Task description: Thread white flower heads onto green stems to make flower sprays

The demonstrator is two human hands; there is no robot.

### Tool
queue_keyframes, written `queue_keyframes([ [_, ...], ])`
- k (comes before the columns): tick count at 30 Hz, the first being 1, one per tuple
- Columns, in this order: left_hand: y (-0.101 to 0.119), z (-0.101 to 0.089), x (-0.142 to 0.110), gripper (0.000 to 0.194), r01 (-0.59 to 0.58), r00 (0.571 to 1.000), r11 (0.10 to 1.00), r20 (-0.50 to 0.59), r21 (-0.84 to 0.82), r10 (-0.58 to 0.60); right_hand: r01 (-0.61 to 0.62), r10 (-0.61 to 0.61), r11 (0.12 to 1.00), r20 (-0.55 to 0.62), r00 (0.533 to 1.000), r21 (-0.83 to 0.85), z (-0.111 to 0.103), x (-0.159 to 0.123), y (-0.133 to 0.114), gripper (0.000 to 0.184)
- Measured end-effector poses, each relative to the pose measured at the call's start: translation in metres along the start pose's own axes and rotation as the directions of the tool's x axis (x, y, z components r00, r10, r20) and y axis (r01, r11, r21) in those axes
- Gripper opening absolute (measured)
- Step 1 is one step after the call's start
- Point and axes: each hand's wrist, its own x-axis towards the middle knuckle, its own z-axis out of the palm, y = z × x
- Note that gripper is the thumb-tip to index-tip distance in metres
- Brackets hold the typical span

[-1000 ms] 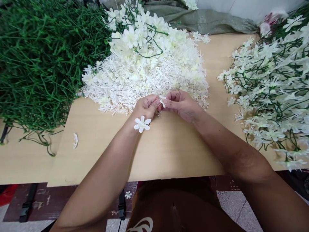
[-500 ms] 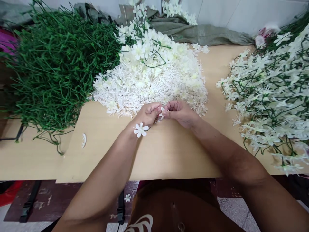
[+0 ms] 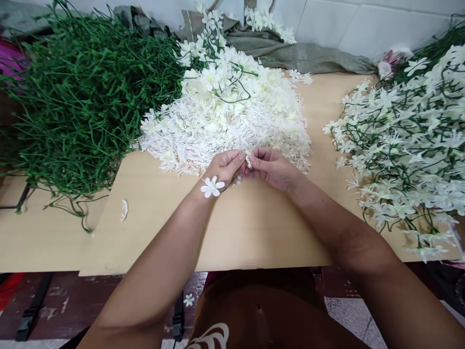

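My left hand is closed in a pinch in the middle of the board. A white artificial flower hangs by its wrist, on a bit of dark stem that runs up into the fist. Opposite it, my right hand pinches a small white flower between thumb and forefinger, right at the left fingertips. The fingers cover most of the join between flower and stem. Directly beyond both hands lies a heap of white petals and thin white stamens.
A large pile of green plastic stems stands at left. Stemmed white flowers are heaped at right. A loose white piece lies on the tan board. Grey-green sacking runs along the wall.
Both hands stay together over the board. The small flower between the fingertips has shifted slightly up and right, and the fingers have drawn closer. The view has moved a little.
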Motion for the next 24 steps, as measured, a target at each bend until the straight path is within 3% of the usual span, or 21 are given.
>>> queue_keyframes([
  [7, 0.000, 0.002, -0.002, 0.036, 0.082, 0.993, 0.996, -0.086, 0.044, -0.078, 0.006, -0.013, 0.998, -0.108, 0.994, -0.067, 0.010, 0.005, 0.008, 0.056],
  [12, -0.004, -0.002, 0.001, 0.038, 0.083, 0.993, 0.994, -0.082, -0.069, -0.089, -0.013, -0.017, 0.986, -0.181, 0.983, -0.164, 0.015, 0.002, 0.001, 0.059],
  [13, -0.005, -0.004, 0.003, 0.039, 0.084, 0.994, 0.995, -0.058, -0.060, -0.087, -0.004, -0.034, 0.980, -0.187, 0.982, -0.199, 0.016, -0.003, -0.005, 0.057],
  [16, -0.004, -0.008, 0.005, 0.044, -0.030, 0.988, 0.997, -0.153, -0.077, 0.018, 0.058, -0.124, 0.944, -0.184, 0.975, -0.326, 0.019, -0.031, -0.039, 0.048],
  [19, 0.000, -0.009, 0.003, 0.048, -0.027, 0.984, 0.999, -0.174, -0.031, 0.022, 0.143, -0.291, 0.801, -0.169, 0.942, -0.581, 0.014, -0.078, -0.091, 0.042],
  [20, 0.001, -0.008, 0.002, 0.048, -0.004, 0.985, 1.000, -0.170, -0.005, 0.003, 0.194, -0.409, 0.726, -0.187, 0.893, -0.660, 0.007, -0.096, -0.110, 0.038],
  [21, 0.002, -0.007, 0.002, 0.049, 0.017, 0.986, 1.000, -0.165, 0.015, -0.014, 0.243, -0.581, 0.620, -0.229, 0.781, -0.746, -0.003, -0.115, -0.129, 0.030],
  [22, 0.003, -0.006, 0.001, 0.049, 0.033, 0.987, 0.999, -0.160, 0.029, -0.028, 0.283, -0.780, 0.476, -0.250, 0.574, -0.833, -0.016, -0.133, -0.147, 0.022],
  [24, 0.002, -0.005, 0.001, 0.047, 0.039, 0.989, 0.998, -0.143, 0.049, -0.031, 0.226, -0.981, 0.187, -0.170, 0.094, -0.956, -0.047, -0.164, -0.174, 0.013],
])
